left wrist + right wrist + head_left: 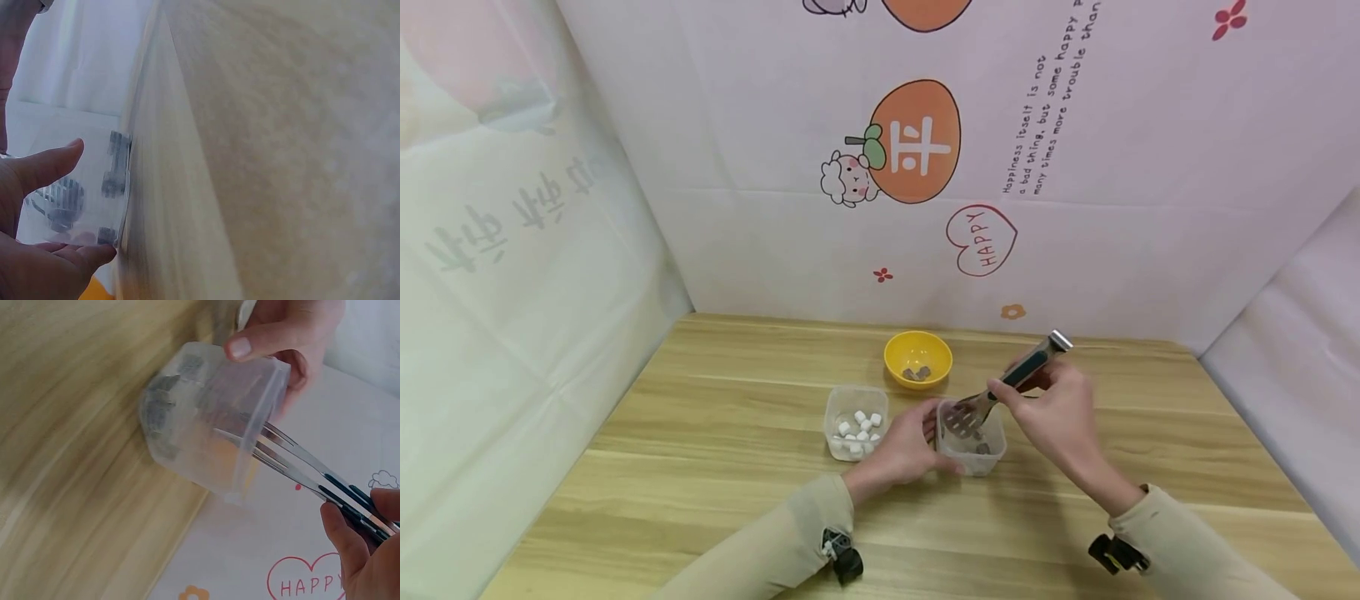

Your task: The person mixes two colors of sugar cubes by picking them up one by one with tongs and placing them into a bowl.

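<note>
A clear plastic container stands on the table with several dark grey pieces at its bottom. My left hand holds it from the left side, thumb near the front and fingers behind, as the left wrist view also shows. In my right hand are metal tongs with dark green grips, pinched between thumb and fingers. Their slotted head reaches down inside the container, slanting from upper right. In the right wrist view the two arms of the tongs lie close together, their ends blurred behind the plastic wall.
A second clear container with several white cubes stands left of my left hand. Behind the containers is a yellow bowl with a few grey-brown pieces in it. A printed white cloth rises at the back edge of the wooden table.
</note>
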`<state>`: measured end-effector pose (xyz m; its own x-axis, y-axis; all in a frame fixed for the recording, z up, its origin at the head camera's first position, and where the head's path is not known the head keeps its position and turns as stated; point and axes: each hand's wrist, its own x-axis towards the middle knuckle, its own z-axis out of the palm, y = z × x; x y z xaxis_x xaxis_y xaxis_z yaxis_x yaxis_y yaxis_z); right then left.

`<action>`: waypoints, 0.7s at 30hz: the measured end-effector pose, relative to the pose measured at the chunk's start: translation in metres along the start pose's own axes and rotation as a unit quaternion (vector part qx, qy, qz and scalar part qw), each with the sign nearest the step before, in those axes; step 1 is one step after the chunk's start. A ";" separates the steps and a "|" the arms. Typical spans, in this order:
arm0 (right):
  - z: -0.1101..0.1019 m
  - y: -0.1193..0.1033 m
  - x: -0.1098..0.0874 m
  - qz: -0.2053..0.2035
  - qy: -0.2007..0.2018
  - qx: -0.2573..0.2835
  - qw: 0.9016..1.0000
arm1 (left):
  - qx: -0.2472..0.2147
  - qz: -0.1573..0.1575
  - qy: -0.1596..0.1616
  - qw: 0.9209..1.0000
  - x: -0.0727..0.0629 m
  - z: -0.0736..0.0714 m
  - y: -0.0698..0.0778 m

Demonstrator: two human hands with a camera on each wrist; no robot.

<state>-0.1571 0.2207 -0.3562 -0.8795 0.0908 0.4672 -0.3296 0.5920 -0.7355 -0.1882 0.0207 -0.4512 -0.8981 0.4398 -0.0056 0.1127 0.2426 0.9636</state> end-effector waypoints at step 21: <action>0.022 0.008 -0.004 0.008 -0.072 -0.004 0.997 | 0.018 -0.002 0.005 1.000 -0.001 0.000 0.001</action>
<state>-0.1638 0.2075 -0.3743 -0.9251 -0.0158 0.3793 -0.3128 0.5978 -0.7381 -0.1869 0.0201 -0.4507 -0.9026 0.4304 -0.0070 0.1241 0.2759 0.9532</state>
